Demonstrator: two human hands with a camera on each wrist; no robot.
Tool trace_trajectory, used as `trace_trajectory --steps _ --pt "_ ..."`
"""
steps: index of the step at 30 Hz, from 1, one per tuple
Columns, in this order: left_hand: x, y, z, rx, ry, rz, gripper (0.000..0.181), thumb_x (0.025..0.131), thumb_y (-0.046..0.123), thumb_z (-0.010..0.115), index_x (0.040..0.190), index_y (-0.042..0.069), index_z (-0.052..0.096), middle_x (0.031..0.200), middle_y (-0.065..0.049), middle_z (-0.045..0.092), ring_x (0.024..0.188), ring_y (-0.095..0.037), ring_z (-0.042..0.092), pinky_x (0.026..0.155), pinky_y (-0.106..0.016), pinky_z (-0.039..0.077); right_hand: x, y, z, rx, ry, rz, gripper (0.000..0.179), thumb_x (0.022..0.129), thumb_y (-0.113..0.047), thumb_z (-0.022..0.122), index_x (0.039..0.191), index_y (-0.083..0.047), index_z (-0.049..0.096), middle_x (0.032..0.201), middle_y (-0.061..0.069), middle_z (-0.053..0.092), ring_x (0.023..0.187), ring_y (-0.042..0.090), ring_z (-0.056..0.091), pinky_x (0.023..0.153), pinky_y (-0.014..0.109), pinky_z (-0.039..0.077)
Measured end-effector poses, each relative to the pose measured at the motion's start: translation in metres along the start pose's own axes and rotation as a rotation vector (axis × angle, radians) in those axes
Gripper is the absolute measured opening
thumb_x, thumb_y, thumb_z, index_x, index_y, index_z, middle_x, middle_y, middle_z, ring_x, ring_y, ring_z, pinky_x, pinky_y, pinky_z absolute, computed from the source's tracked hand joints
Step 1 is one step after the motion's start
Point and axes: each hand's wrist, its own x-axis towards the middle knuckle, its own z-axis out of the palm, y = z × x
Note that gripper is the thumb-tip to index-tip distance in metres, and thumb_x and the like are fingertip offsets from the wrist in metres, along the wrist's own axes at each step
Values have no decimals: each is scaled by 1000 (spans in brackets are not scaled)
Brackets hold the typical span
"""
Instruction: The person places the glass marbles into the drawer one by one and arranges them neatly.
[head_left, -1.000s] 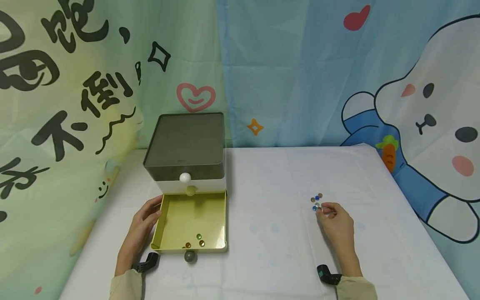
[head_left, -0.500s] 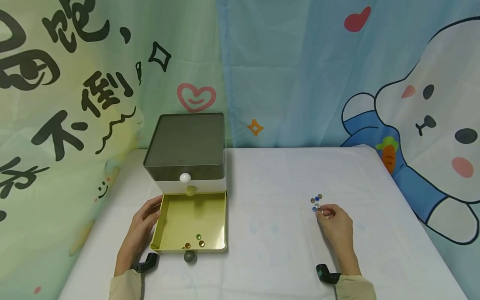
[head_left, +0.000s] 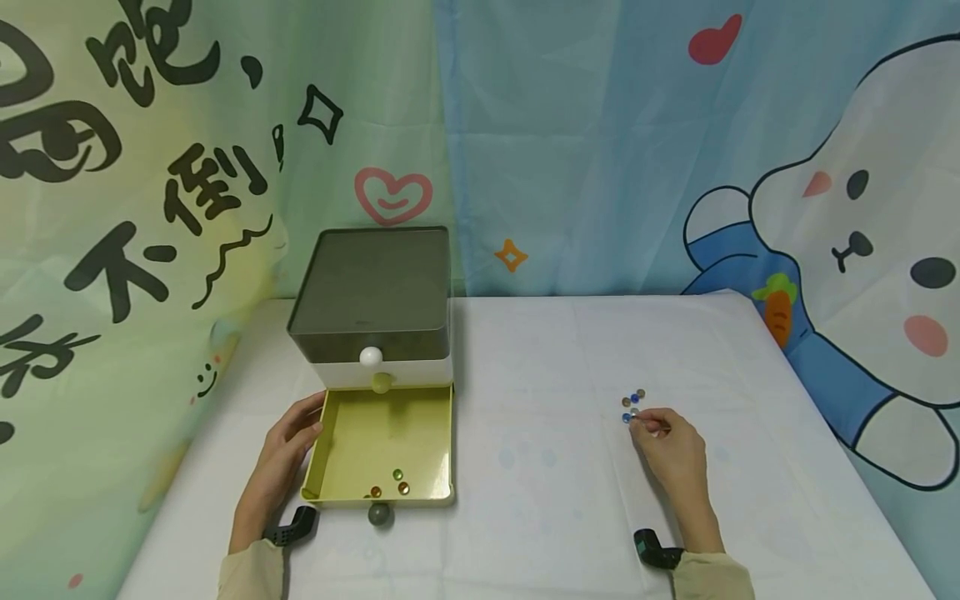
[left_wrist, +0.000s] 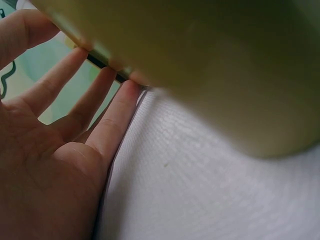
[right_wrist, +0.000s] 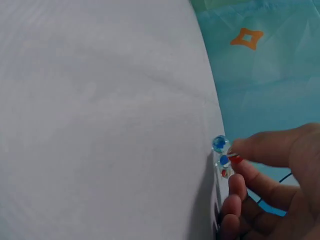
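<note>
My left hand (head_left: pixel 276 471) lies along the left side of a pulled-out yellow-green drawer (head_left: pixel 360 417), its outstretched fingers (left_wrist: pixel 112 122) touching the drawer wall. Inside the drawer, near its front, are several small glass marbles (head_left: pixel 398 474), green and amber. Over the white cloth at the right, my right hand (head_left: pixel 671 450) pinches a red marble (right_wrist: pixel 236 159) between thumb and forefinger, mostly covered by the fingertips. Right beside those fingertips a small cluster of clear, blue and brown marbles (head_left: pixel 634 398) sits on the cloth; a blue-cored marble (right_wrist: pixel 219 143) is closest in the right wrist view.
The drawer belongs to a grey-topped box (head_left: pixel 371 283) with further drawers and round knobs; a dark knob (head_left: pixel 380 514) sticks out in front. A printed curtain (head_left: pixel 570 150) hangs behind the white-covered table (head_left: pixel 540 358). Black straps with cameras (head_left: pixel 656 550) are on both wrists.
The right fingertips have shifted very slightly left at the marble cluster, and the nearest blue marble has moved a little left. My left hand and the drawer stay where they were.
</note>
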Motion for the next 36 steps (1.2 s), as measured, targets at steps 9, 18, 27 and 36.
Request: trace_trajectory --steps 9,18,27,36 --pt "0 1 0 -1 0 -2 56 109 23 53 160 8 37 163 -19 39 136 1 50 104 -9 44 -1 -5 1 22 4 -14 24 98 -25 70 114 -8 74 108 14 74 85 16 56 69 28 42" --pt "1 1 -1 2 4 -5 55 109 24 53 160 9 38 163 -18 39 135 1 50 103 -9 44 -5 -21 3 150 -92 -193 24 102 -26 69 118 -10 73 113 10 73 92 4 56 78 16 44" --pt "1 -1 -2 4 3 -4 55 109 24 53 160 11 39 163 -18 40 135 1 50 104 -9 44 -7 -33 10 223 -234 -306 24 103 -30 67 121 -14 72 114 6 71 100 3 57 86 19 49" --pt "0 -1 -2 -12 -3 13 54 109 20 53 160 8 39 162 -18 41 136 -1 51 105 -10 44 -10 -55 33 303 -337 -452 19 102 -24 68 118 -15 71 113 0 72 100 9 59 88 25 52"
